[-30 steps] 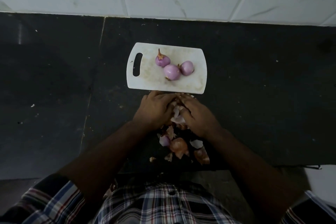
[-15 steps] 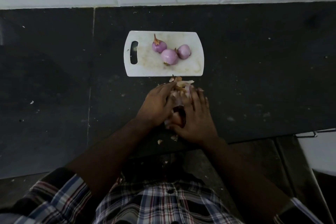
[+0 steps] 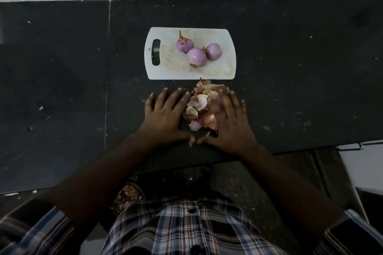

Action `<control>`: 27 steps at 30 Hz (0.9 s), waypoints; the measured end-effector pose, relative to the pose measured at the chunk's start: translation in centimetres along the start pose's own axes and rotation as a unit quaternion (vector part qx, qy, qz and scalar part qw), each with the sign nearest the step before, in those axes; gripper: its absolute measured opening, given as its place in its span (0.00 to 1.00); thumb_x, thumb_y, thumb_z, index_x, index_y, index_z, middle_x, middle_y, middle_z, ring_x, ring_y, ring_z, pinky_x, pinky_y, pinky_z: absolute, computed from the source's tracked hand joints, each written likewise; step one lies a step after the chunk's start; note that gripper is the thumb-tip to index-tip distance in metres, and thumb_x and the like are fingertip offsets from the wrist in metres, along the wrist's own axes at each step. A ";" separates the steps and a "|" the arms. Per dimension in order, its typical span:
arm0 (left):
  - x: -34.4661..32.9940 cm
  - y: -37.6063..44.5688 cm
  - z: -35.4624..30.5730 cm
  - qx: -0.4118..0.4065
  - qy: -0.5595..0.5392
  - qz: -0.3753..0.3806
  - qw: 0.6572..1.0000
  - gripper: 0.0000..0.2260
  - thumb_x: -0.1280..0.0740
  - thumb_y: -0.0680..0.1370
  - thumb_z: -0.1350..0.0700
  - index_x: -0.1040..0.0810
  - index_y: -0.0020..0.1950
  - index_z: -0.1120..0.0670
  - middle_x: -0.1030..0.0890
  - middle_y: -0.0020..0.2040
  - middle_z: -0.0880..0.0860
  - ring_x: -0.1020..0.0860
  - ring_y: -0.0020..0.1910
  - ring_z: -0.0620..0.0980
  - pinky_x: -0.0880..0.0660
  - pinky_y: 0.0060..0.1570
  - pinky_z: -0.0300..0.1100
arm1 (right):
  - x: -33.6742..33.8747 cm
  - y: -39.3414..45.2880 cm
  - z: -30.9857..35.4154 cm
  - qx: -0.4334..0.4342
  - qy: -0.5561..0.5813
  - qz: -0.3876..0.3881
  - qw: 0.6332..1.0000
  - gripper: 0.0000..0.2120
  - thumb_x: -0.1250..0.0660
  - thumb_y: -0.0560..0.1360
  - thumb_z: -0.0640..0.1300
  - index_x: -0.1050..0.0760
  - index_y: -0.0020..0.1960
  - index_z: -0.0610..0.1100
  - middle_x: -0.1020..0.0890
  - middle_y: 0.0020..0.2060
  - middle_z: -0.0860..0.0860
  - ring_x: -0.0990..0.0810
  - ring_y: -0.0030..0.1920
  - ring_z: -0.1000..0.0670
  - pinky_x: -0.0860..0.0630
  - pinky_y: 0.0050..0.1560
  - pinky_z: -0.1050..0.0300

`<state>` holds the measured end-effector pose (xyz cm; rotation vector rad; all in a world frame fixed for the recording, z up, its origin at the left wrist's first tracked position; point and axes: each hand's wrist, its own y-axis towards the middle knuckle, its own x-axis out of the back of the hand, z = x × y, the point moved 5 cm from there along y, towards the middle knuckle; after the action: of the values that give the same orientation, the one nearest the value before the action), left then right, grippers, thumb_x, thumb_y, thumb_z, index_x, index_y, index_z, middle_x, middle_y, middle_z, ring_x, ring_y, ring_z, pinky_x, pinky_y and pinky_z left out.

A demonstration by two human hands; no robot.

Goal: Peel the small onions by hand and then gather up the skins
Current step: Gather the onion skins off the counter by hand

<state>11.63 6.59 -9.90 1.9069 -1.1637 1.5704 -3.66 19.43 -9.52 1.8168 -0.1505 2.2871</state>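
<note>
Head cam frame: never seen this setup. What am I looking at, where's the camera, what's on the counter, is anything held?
There is no robot here. A person wears one wide-angle camera on the head, looking forward and down, so the arms enter from the bottom. On the dark counter lies a white cutting board with three peeled onions on it. Just in front of the board sits a pile of onion skins. The left hand lies flat beside the pile, fingers straight. The right hand rests on the pile's other side, fingers spread over it. Neither hand grips anything; they flank the skins as if sweeping them together.
</note>
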 end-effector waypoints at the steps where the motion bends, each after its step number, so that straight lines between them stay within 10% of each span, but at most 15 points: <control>1: 0.5 0.4 0.1 0.019 -0.021 -0.026 0.999 0.52 0.36 0.67 0.23 0.53 0.82 0.45 0.48 0.83 0.50 0.53 0.81 0.57 0.57 0.77 0.63 | 0.4 0.7 -0.3 -0.013 0.007 -0.008 1.000 0.55 0.40 0.64 0.81 0.46 0.80 0.48 0.46 0.80 0.41 0.51 0.80 0.37 0.45 0.73 0.28; 11: 0.1 -0.8 1.1 0.040 -0.029 0.008 0.999 0.54 0.39 0.66 0.21 0.56 0.83 0.45 0.52 0.83 0.50 0.60 0.81 0.57 0.64 0.75 0.65 | 0.3 -0.6 -2.2 -0.033 0.019 0.040 0.998 0.57 0.42 0.64 0.81 0.50 0.81 0.47 0.50 0.80 0.43 0.53 0.80 0.37 0.47 0.74 0.29; 22: 3.1 4.0 -2.4 0.038 -0.098 0.134 0.985 0.54 0.21 0.68 0.45 0.53 0.83 0.52 0.40 0.75 0.58 0.31 0.71 0.59 0.28 0.68 0.52 | 3.1 1.4 -3.3 -0.216 0.119 0.154 0.957 0.62 0.20 0.57 0.65 0.52 0.80 0.54 0.40 0.71 0.43 0.37 0.71 0.37 0.32 0.70 0.42; 27: 2.9 5.0 -4.4 0.017 -0.135 0.121 0.983 0.39 0.23 0.70 0.53 0.37 0.78 0.51 0.30 0.64 0.58 0.26 0.61 0.57 0.29 0.53 0.43 | 2.4 3.8 -1.5 -0.163 0.189 0.091 0.964 0.40 0.23 0.69 0.54 0.37 0.76 0.50 0.32 0.64 0.44 0.27 0.63 0.42 0.28 0.63 0.53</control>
<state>5.05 6.06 -6.84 2.1163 -1.5422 1.4889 -6.50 16.36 -7.38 1.2280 -0.6104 2.5012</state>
